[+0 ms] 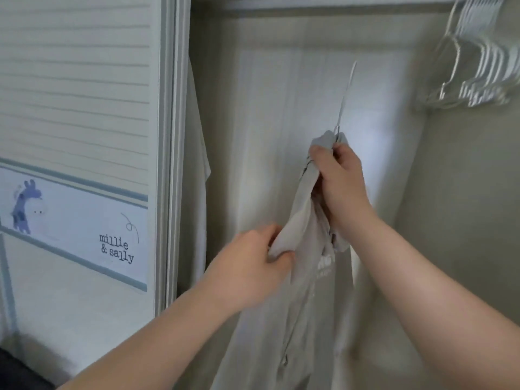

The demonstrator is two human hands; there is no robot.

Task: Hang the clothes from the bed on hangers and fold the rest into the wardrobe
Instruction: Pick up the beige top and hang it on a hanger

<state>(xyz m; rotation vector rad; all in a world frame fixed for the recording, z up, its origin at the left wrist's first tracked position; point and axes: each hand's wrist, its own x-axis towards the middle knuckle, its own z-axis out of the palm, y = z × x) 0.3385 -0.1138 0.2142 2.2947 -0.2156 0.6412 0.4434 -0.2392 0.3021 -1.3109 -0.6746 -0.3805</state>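
Observation:
A light grey garment [298, 299] with white print hangs bunched in front of the open wardrobe. My right hand [337, 178] grips its top together with a thin white hanger [345, 97], whose hook sticks up above my fist. My left hand [253, 257] pinches a fold of the grey cloth lower down, on the left side. The hanger's shoulders are hidden inside the cloth.
Several empty white hangers [484, 60] hang on the rail at the upper right. A pale garment [197, 164] hangs at the wardrobe's left edge. The louvred wardrobe door [76, 80] with a giraffe picture stands on the left. The wardrobe's back wall [281, 108] is behind my hands.

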